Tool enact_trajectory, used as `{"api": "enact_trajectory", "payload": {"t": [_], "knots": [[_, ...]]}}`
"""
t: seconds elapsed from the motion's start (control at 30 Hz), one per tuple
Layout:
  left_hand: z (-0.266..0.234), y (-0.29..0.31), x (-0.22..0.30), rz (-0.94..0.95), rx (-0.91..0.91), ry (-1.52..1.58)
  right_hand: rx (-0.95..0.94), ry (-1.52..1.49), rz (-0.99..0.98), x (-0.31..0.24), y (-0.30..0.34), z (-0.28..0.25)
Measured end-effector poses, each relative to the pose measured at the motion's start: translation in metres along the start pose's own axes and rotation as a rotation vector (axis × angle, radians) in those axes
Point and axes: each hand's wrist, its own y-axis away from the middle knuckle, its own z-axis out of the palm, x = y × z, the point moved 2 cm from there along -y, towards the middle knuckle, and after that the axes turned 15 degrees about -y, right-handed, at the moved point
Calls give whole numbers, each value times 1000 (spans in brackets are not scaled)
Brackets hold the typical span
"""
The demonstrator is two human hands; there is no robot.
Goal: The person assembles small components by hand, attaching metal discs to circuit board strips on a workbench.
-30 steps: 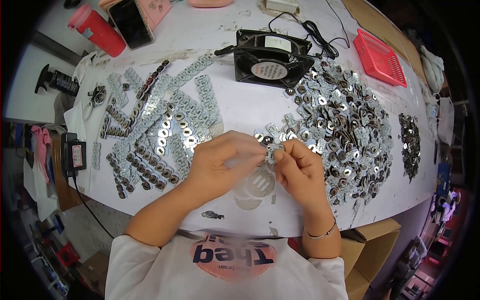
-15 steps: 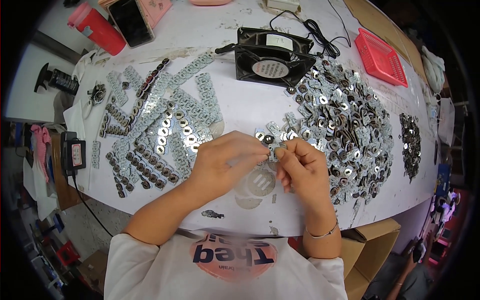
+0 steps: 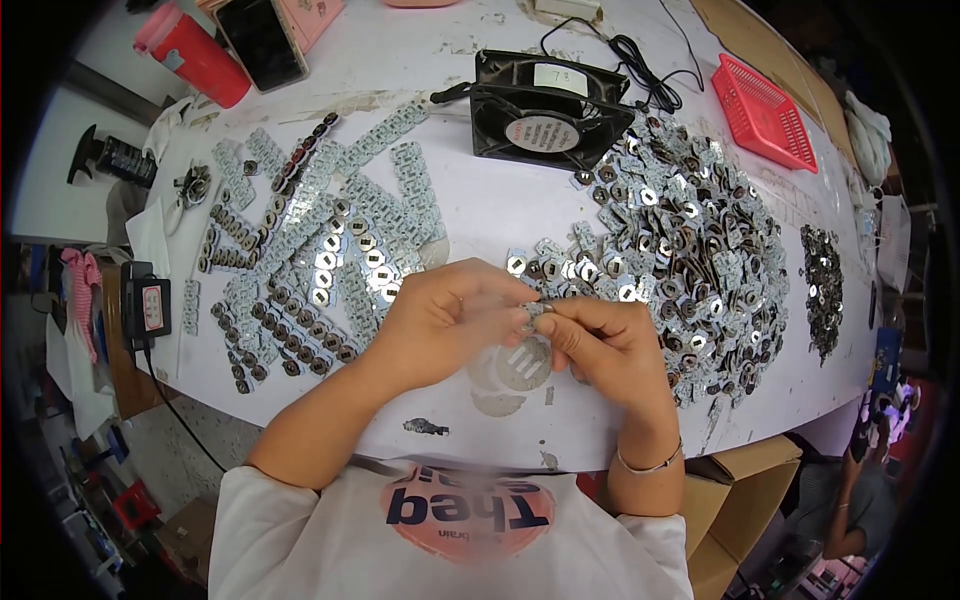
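Observation:
My right hand (image 3: 612, 350) pinches a small circuit board (image 3: 533, 314) between thumb and forefinger, above the near middle of the table. From the other side my left hand (image 3: 432, 318) closes its thumb and fingertips at the same piece. Those fingers are smeared by motion, and they partly hide the board. Just beyond and to the right spreads a big heap of small boards with round metal parts (image 3: 700, 250). On the left lie strips of joined boards (image 3: 290, 240), some bare and some bearing round metal parts, laid across one another.
A black fan (image 3: 545, 115) stands beyond my hands, its cable coiled behind. A red basket (image 3: 765, 115) sits far right, near a smaller dark heap of parts (image 3: 822, 290). At far left are a red tumbler (image 3: 195, 60) and a phone (image 3: 262, 42). A cardboard box (image 3: 745, 500) stands below the near edge.
Both hands have shifted slightly with the board, which now sits a little lower and nearer to me. My left fingers have moved in closer around it. Another person's arm at lower right has moved.

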Motion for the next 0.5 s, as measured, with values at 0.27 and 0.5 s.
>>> {"api": "enact_trajectory", "payload": {"t": [0.27, 0.5], "knots": [[-7, 2, 1, 56, -102, -16, -6, -226, 143, 3, 0, 3], [2, 2, 11, -13, 45, 97, 17, -359, 158, 6, -4, 2]]}}
